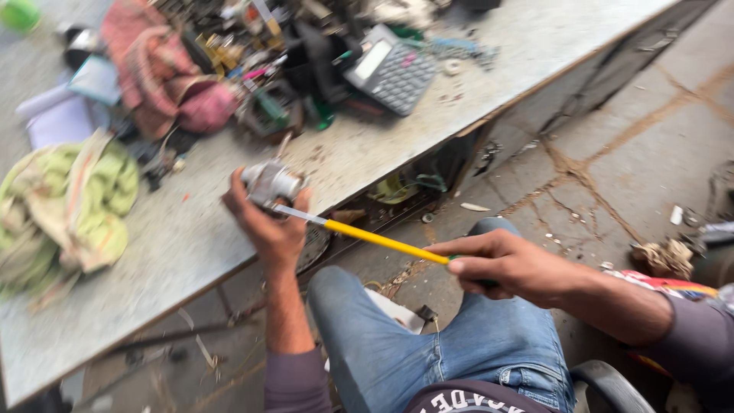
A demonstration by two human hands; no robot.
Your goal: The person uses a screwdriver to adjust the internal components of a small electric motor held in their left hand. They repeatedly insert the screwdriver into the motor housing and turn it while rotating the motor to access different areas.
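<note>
My left hand (269, 226) holds a small grey metal cylindrical part (271, 182) just over the front edge of the workbench (176, 252). My right hand (501, 264) grips the green handle of a long screwdriver with a yellow shaft (382, 239). Its metal tip reaches the underside of the metal part. Both hands hover above my knees in blue jeans (428, 336). The picture is motion-blurred.
The grey bench carries a grey desk calculator (390, 70), pink and red cloth (164, 73), a yellow-green rag (73, 203), a white box (60, 116) and a heap of dark parts and tools (267, 61). Cracked paved floor (612, 153) with debris lies to the right.
</note>
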